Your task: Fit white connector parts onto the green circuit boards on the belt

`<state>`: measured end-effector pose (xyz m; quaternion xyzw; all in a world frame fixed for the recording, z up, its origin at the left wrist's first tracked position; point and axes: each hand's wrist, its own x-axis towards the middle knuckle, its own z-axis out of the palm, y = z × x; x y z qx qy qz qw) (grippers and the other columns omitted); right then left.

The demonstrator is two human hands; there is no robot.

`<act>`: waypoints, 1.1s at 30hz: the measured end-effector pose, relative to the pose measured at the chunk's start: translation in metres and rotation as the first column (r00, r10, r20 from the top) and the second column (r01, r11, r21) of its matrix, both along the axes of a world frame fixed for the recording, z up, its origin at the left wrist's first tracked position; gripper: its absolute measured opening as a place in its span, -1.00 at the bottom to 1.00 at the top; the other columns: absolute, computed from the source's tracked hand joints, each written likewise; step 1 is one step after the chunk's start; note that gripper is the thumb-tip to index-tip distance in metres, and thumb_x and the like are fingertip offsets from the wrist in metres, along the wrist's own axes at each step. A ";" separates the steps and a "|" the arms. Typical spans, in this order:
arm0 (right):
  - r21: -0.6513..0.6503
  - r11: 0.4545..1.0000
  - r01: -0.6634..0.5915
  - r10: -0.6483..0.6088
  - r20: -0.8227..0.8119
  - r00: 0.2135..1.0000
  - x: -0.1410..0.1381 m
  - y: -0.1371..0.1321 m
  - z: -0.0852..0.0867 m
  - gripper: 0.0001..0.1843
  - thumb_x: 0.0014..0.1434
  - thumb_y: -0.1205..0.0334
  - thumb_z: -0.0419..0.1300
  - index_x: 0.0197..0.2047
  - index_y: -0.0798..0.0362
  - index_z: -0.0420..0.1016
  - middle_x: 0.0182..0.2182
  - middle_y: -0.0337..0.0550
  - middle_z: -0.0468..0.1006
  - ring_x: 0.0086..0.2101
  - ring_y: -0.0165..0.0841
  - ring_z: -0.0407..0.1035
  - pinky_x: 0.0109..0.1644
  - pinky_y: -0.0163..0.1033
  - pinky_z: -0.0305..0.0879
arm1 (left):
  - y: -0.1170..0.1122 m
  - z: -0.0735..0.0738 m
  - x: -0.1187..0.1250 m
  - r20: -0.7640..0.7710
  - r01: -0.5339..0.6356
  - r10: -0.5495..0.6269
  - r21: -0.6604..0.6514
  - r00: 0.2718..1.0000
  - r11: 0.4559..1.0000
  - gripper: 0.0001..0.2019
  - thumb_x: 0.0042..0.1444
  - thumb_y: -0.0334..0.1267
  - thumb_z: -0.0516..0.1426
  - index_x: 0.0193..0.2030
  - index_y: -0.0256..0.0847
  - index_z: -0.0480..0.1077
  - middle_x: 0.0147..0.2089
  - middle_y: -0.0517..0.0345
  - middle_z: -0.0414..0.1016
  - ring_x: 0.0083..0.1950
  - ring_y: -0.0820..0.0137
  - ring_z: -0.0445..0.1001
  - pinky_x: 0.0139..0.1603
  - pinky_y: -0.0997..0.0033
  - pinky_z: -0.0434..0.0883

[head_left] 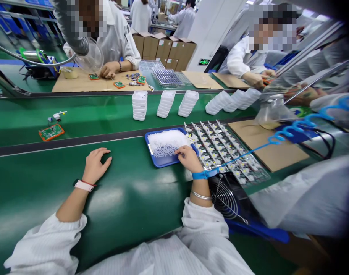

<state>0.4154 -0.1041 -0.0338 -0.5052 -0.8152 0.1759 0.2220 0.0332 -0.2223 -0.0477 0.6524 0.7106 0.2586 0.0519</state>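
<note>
"Green belt [128, 198] under your left hand [96, 166]: fingers loosely curled, holding nothing."

"And my right hand [187, 158]?"

"Half-closed at the rim of the blue plastic tray [160, 165], fingertips among the white pellets [165, 139]. Whether you've pinched any, I can't tell. Keep that wrist low."

"What's beside it?"

"Just right, a rack of circuit boards [226, 152]."
</note>
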 end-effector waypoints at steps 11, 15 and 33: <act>-0.007 0.999 0.041 -0.041 0.000 0.999 0.002 0.001 0.000 -0.69 -0.05 0.50 0.00 -0.35 0.10 0.54 -0.36 -0.08 0.44 -0.32 -0.29 0.33 -0.14 -0.17 0.27 | 0.000 0.002 0.000 -0.001 -0.002 0.002 -0.041 1.000 0.999 -0.67 0.14 -0.05 -0.01 -0.07 -0.15 0.39 0.07 0.04 0.41 0.11 0.16 0.32 0.10 0.11 0.24; -0.003 0.999 0.047 -0.047 -0.024 0.999 0.002 0.002 -0.004 -0.67 -0.07 0.49 0.02 -0.31 0.09 0.55 -0.34 -0.07 0.44 -0.27 -0.26 0.34 -0.10 -0.13 0.27 | 0.000 0.002 0.001 0.002 -0.004 0.004 -0.040 1.000 0.999 -0.68 0.13 -0.05 0.00 -0.08 -0.14 0.39 0.07 0.04 0.42 0.11 0.16 0.33 0.10 0.10 0.25; 0.061 0.998 -0.026 0.023 0.059 0.998 0.003 -0.001 0.001 -0.75 0.03 0.46 0.05 -0.39 0.04 0.53 -0.38 -0.10 0.48 -0.29 -0.27 0.40 -0.14 -0.08 0.35 | 0.004 0.001 0.005 0.024 0.009 -0.009 0.004 1.000 1.000 -0.74 0.10 -0.15 0.06 -0.11 -0.18 0.42 0.03 0.02 0.45 0.09 0.20 0.36 0.13 0.12 0.26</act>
